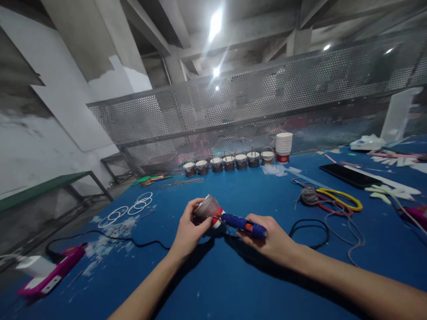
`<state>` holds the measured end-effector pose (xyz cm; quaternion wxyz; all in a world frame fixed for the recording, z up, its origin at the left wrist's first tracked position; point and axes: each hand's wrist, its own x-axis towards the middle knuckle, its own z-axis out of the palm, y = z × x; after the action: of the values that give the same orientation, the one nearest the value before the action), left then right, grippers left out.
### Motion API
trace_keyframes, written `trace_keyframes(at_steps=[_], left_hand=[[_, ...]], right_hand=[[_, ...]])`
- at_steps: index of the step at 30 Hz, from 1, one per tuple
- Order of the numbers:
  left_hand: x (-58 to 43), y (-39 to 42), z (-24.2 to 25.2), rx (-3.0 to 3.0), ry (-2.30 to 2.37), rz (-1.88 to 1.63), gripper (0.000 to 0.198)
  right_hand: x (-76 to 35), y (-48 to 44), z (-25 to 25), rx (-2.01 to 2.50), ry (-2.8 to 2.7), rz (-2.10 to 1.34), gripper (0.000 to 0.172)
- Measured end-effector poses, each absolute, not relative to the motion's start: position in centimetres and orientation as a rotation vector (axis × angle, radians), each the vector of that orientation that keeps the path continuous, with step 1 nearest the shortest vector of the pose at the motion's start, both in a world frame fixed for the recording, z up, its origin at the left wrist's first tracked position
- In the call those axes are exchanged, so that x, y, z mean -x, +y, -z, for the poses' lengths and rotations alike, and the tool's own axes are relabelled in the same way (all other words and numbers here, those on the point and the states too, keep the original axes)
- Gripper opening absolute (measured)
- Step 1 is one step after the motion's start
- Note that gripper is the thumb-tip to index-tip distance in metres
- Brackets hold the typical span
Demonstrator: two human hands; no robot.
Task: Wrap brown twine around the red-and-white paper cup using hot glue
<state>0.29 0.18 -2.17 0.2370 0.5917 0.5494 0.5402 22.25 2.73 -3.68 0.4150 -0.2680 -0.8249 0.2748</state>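
Observation:
My left hand (189, 227) is closed around a small paper cup (208, 210), tilted on its side above the table. Grey cord is wound around part of the cup, and a red and white band shows bare near its end. In my right hand (270, 238) is a blue glue gun (245, 225), its nozzle against or very close to the red part of the cup. A thin strand hangs down beside the nozzle. My right fingers are wrapped round the gun's handle, which is mostly hidden.
Along the back of the blue table (160, 266) stand several cord-wrapped cups (229, 163) and a stack of paper cups (283, 146). Grey cord (309, 195), yellow hoops (350, 202) and a phone (349, 176) lie right. White rings (140, 203) and a magenta power strip (55, 271) lie left.

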Motion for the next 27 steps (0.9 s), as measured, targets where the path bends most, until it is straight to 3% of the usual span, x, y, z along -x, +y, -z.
trace_keyframes(at_steps=[27], left_hand=[[-0.11, 0.02, 2.23, -1.719, 1.521, -1.498, 0.042]], right_hand=[[-22.52, 3.03, 3.92, 0.683, -2.111, -0.572, 0.02]])
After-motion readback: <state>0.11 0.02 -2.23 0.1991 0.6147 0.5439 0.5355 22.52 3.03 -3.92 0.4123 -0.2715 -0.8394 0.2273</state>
